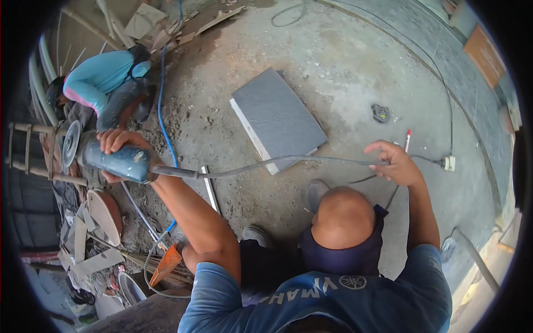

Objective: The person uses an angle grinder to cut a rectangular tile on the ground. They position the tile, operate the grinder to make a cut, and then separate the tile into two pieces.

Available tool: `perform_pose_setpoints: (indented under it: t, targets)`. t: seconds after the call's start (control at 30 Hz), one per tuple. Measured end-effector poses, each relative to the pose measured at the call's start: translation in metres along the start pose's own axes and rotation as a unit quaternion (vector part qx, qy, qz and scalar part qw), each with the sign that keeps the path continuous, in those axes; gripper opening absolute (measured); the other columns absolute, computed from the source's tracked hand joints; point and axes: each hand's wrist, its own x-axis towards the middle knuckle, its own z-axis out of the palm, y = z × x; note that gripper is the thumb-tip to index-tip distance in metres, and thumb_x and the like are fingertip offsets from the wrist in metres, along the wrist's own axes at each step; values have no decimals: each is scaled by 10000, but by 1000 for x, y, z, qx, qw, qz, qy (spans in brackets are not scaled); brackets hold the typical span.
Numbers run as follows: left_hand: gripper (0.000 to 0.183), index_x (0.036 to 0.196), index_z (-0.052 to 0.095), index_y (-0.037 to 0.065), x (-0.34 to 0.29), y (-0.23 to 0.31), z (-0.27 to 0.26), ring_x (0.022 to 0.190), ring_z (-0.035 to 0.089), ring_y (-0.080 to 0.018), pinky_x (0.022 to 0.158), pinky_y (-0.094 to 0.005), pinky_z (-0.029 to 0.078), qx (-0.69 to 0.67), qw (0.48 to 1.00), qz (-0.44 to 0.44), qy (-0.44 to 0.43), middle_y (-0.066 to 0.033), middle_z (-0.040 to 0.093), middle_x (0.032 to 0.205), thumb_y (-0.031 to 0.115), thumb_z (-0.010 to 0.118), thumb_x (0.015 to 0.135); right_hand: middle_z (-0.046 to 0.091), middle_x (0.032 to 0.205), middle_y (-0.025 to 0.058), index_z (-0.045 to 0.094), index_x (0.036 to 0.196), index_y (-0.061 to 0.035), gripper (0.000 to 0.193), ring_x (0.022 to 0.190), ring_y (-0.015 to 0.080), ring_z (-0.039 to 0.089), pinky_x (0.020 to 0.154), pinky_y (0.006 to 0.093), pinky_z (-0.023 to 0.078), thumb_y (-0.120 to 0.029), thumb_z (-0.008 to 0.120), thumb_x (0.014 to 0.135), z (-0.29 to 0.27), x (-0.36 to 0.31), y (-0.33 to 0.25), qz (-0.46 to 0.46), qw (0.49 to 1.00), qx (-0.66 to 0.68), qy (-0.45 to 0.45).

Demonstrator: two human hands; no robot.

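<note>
Blue-bodied angle grinder (132, 162) with a flat round disc (71, 144) sits at the person's far left, seemingly raised off the bare concrete floor (344, 61). The left hand (125, 141) wraps its body, fingers over the top and thumb beneath. Its long axis runs nearly side to side: the disc end points outward to the left, while the tail end faces right, where a thin grey power cable (311, 157) leaves it. That cable stretches across to the right hand (397, 162), whose half-curled fingers appear to hold it loosely.

Between the hands, and farther out, a dark grey rectangular slab (280, 114) with a pale edge lies flat on the floor, its long axis slanting from far left to near right. The slab is thus to the right of the grinder, behind its tail end; the cable-holding hand looks nearer to it.

Just beyond the right hand is a red-tipped white marker (408, 141), with a round dark tape measure (380, 113) farther out and a white plug connector (448, 163) to the right. Past the grinder, a co-worker in a turquoise top (108, 80) crouches.
</note>
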Motion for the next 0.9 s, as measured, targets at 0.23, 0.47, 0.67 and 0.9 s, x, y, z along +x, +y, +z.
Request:
perform_pose_setpoints:
  t: [0.23, 0.47, 0.67, 0.9]
  targets:
    - [674, 1030, 546, 77, 8, 61, -3, 733, 649, -137, 719, -297, 567, 61, 995, 72, 20, 16, 632, 811, 250, 878, 469, 470, 629, -66, 581, 1184, -74, 349, 532, 34, 415, 494, 220, 320, -133, 725, 872, -57, -18, 8, -82, 991, 3, 101]
    - [670, 1180, 499, 72, -22, -13, -7, 789, 580, -125, 760, -314, 483, 27, 999, -44, 6, 20, 555, 862, 118, 871, 625, 607, 863, 28, 512, 1325, -49, 565, 753, 90, 564, 670, 243, 474, -30, 731, 804, -45, -10, 68, 54, 988, 58, -134]
    - [709, 1321, 462, 69, -26, -59, -36, 796, 600, -226, 733, -434, 512, 72, 994, -75, -22, -96, 580, 928, 421, 747, 776, 603, 1265, 140, 457, 1385, 5, 981, 1146, 249, 602, 994, 367, 455, -525, 855, 661, -27, 21, 34, -44, 972, 171, -152]
    - [717, 1333, 422, 59, -50, -87, -43, 793, 603, -227, 770, -441, 508, 78, 986, -132, -59, -92, 559, 910, 333, 786, 779, 584, 1281, 219, 460, 1341, 72, 1178, 1193, 316, 585, 1043, 438, 439, -882, 550, 657, 76, 104, -119, -190, 908, 125, -353]
